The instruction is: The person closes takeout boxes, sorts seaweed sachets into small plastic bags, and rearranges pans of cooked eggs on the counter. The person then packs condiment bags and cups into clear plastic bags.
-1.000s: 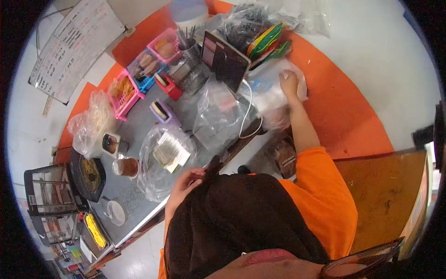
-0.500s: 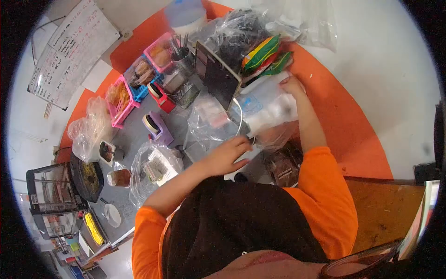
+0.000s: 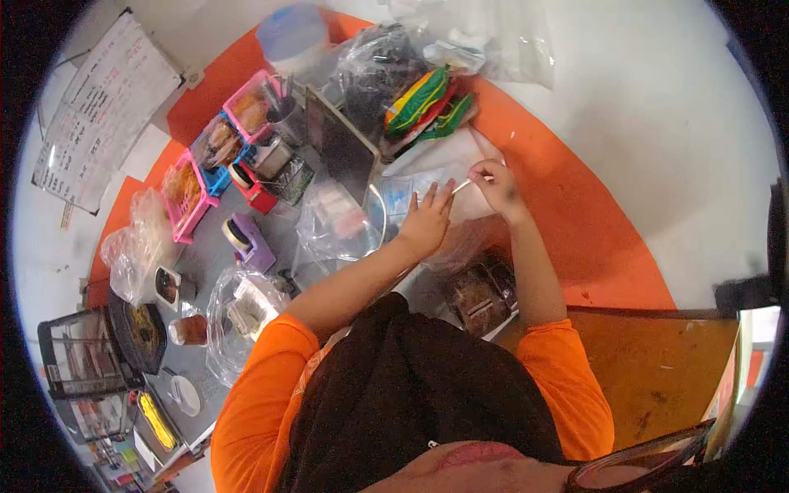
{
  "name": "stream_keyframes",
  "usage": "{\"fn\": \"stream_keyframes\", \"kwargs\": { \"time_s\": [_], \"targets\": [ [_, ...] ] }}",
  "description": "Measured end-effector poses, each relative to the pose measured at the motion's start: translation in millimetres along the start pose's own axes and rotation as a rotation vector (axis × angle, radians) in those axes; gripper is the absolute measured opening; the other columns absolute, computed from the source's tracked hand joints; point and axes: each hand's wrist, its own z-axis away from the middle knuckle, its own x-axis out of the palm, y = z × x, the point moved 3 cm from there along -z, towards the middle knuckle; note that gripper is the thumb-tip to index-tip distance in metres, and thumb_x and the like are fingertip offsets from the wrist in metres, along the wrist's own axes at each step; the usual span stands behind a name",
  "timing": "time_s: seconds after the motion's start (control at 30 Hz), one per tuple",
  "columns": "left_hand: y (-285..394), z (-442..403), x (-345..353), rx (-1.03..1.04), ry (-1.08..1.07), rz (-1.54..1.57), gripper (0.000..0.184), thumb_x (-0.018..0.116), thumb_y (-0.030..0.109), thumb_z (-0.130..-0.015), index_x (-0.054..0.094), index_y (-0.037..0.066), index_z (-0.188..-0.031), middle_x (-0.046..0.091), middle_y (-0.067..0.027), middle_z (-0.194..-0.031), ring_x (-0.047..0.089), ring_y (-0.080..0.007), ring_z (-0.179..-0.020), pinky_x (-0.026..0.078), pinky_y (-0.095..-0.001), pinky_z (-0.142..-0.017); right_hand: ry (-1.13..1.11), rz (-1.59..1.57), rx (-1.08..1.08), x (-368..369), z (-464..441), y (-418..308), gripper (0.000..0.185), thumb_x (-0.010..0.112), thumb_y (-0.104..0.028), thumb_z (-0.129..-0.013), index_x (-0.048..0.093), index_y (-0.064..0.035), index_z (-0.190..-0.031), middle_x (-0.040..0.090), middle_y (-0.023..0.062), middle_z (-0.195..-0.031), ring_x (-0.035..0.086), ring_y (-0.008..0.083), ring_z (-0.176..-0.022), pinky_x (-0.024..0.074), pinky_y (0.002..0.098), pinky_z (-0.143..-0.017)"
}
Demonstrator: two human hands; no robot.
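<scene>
My left hand (image 3: 426, 223) lies with fingers spread on a clear plastic bag with blue print (image 3: 400, 195). My right hand (image 3: 496, 189) is just to its right, its thumb and fingers pinched on a thin white strip (image 3: 463, 185) that reaches toward my left fingertips. Whether the strip is part of the bag, I cannot tell. White plastic (image 3: 464, 148) spreads behind the hands. A white cable (image 3: 380, 212) curves beside my left hand, near a dark tablet-like panel (image 3: 341, 135). Below the hands sits a clear pack with brown contents (image 3: 479, 300).
Green and yellow packets (image 3: 419, 103) lie against the orange wall band. Pink (image 3: 191, 215) and blue baskets (image 3: 215, 179) line the back left. Red (image 3: 256, 193) and purple tape dispensers (image 3: 256, 251), a brown-filled cup (image 3: 189, 330) and plastic bags (image 3: 136, 255) stand on the grey table.
My left hand has moved forward onto the printed bag and spread its fingers. My right hand has come nearer to it and now pinches the white strip. The view has shifted slightly.
</scene>
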Motion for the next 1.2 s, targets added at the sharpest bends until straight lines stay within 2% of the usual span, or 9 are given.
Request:
{"fn": "stream_keyframes", "kwargs": {
  "time_s": [0.17,0.27,0.37,0.43,0.57,0.87,0.97,1.03,1.2],
  "targets": [
    [8.1,1.5,-19.8,0.006,0.090,0.101,0.059,0.059,0.018,-0.078,0.033,0.003,-0.129,0.016,-0.0125,-0.142,0.022,-0.0374,-0.129,0.031,-0.0525,-0.099,0.043,-0.281,0.246,-4.6,0.5,13.1,0.014,0.056,-0.012,-0.085,0.057,-0.0010,-0.094,0.059,0.0061,-0.079,0.056,0.0151,-0.074,0.0444,0.0249,-0.067],
    [11.5,7.1,-28.4,0.093,0.238,0.249,0.054,0.060,0.010,-0.075,0.038,0.005,-0.124,0.018,-0.0128,-0.142,0.027,-0.0381,-0.126,0.034,-0.0477,-0.098,-0.187,-0.371,0.282,-3.2,7.1,-24.1,0.015,0.051,-0.011,-0.088,0.055,-0.0014,-0.099,0.060,0.0041,-0.081,0.056,0.0134,-0.075,0.0443,0.0233,-0.068],
    [4.4,4.9,-29.0,0.043,0.418,0.525,0.046,0.058,0.005,-0.074,0.042,0.006,-0.118,0.025,-0.0146,-0.138,0.038,-0.0388,-0.117,0.039,-0.0434,-0.093,-0.291,-0.865,0.505,4.4,14.3,-38.7,0.015,0.051,-0.009,-0.087,0.055,-0.0018,-0.100,0.058,0.0017,-0.082,0.056,0.0120,-0.075,0.0447,0.0244,-0.066],
    [-2.1,4.4,-34.7,-0.110,0.404,0.649,0.046,0.058,0.003,-0.073,0.041,0.007,-0.116,0.034,-0.0164,-0.133,0.047,-0.0395,-0.107,0.044,-0.0399,-0.087,-0.279,-0.636,0.165,11.4,15.3,-44.9,0.016,0.053,-0.006,-0.083,0.056,-0.0020,-0.098,0.059,0.0041,-0.081,0.057,0.0161,-0.074,0.0456,0.0272,-0.065],
    [-13.8,-1.1,-52.7,0.011,0.483,0.670,0.048,0.059,0.004,-0.077,0.040,0.008,-0.120,0.049,-0.0172,-0.118,0.051,-0.0392,-0.102,0.045,-0.0405,-0.082,-0.074,0.184,-0.286,-4.5,9.8,-85.9,0.016,0.060,-0.004,-0.074,0.061,-0.0029,-0.089,0.059,0.0089,-0.080,0.057,0.0249,-0.074,0.0460,0.0322,-0.067],
    [-18.0,2.5,-78.7,0.134,0.486,0.756,0.031,0.060,0.008,-0.078,0.051,0.005,-0.108,0.059,-0.0167,-0.098,0.059,-0.0349,-0.086,0.047,-0.0378,-0.073,-0.112,0.477,-0.553,-47.0,-24.1,-156.5,0.014,0.060,-0.006,-0.071,0.065,-0.0043,-0.084,0.062,0.0094,-0.082,0.056,0.0255,-0.079,0.0434,0.0386,-0.076],
    [-19.6,3.8,-85.8,0.156,0.451,0.730,0.027,0.061,0.006,-0.077,0.053,0.003,-0.102,0.058,-0.0152,-0.102,0.059,-0.0325,-0.089,0.047,-0.0356,-0.076,-0.026,0.297,-0.681,-64.9,-42.9,-161.5,0.018,0.058,-0.003,-0.073,0.066,-0.0052,-0.088,0.064,0.0083,-0.082,0.059,0.0224,-0.081,0.0458,0.0355,-0.076],
    [-19.3,3.6,-88.8,0.165,0.456,0.689,0.027,0.060,0.004,-0.077,0.052,0.003,-0.102,0.058,-0.0150,-0.101,0.059,-0.0329,-0.087,0.048,-0.0370,-0.074,0.097,-0.045,-0.214,-90.6,-44.8,-155.8,0.018,0.055,0.000,-0.077,0.066,-0.0048,-0.089,0.065,0.0067,-0.082,0.061,0.0182,-0.081,0.0478,0.0312,-0.075],
    [-17.7,-18.6,-90.7,-0.051,0.382,0.278,0.030,0.056,0.008,-0.076,0.052,0.006,-0.106,0.055,-0.0151,-0.104,0.057,-0.0327,-0.087,0.049,-0.0392,-0.072,0.858,0.359,-0.437,-208.8,-49.6,-184.6,0.017,0.051,-0.003,-0.082,0.066,-0.0056,-0.088,0.066,0.0043,-0.088,0.059,0.0125,-0.078,0.0448,0.0238,-0.072]
  ]
}}
